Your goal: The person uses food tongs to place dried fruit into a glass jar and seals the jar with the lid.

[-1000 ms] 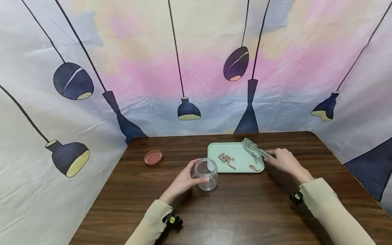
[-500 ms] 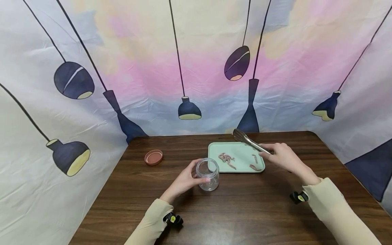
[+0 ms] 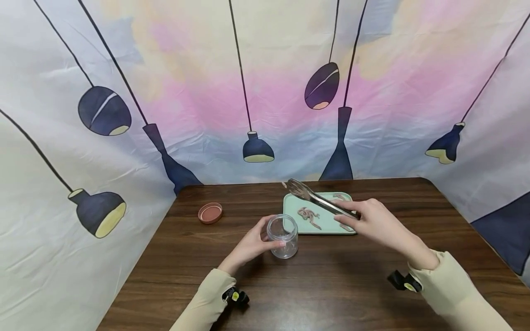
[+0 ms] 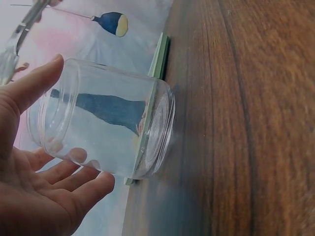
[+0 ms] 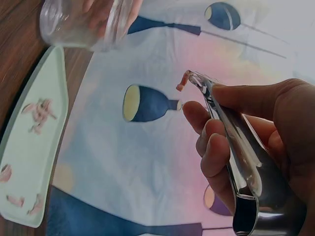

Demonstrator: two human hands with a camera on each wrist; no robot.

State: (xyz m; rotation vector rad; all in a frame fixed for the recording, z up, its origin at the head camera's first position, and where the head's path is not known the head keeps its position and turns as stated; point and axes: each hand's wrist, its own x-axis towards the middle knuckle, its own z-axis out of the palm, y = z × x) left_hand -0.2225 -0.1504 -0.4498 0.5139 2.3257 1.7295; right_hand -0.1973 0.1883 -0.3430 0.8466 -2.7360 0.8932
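Observation:
My left hand (image 3: 252,244) grips a clear, lidless jar (image 3: 291,243) that stands upright on the table, thumb and fingers on opposite sides of it. No contents show in the jar in the left wrist view. My right hand (image 3: 376,224) holds metal tongs (image 3: 320,200) above the pale green tray (image 3: 329,226). At the tongs' tips, one small pinkish-brown strip (image 5: 183,80), like shredded meat, is pinched and sticks out. A small pile of similar strips (image 3: 307,215) lies on the tray's left part, with a few single strips (image 5: 15,200) apart from it.
A reddish-brown round lid (image 3: 210,213) rests on the wooden table (image 3: 331,285), to the left beyond the jar. Behind the table's far edge hangs a cloth backdrop (image 3: 198,92) printed with lamps. The tray stands just beyond the jar, to its right.
The tongs have risen off the tray's right side and swung left toward the jar, carrying a strip. My left hand and the jar stay in place.

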